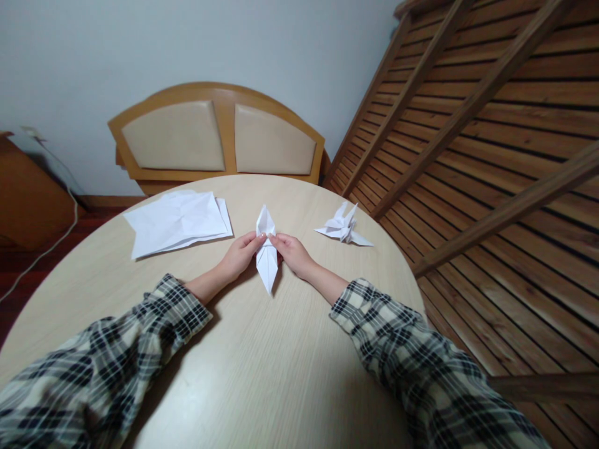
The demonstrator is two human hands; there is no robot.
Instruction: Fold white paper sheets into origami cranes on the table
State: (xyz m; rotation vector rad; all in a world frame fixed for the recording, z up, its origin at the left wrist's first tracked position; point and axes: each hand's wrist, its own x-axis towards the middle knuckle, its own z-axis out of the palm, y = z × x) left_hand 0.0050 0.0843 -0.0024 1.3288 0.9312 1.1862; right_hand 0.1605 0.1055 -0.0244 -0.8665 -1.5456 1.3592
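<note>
A narrow folded white paper piece, pointed at both ends, lies on the round pale wooden table in front of me. My left hand pinches its left edge near the middle, fingers closed. On the opposite side my right hand pinches the right edge in the same way. Both fingertips meet at the paper's waist. Plaid sleeves cover both forearms.
A stack of creased white paper sheets lies at the back left of the table. A finished white paper crane sits at the back right near the table's edge. A wooden chair back stands behind the table; slatted wooden panels lean at right.
</note>
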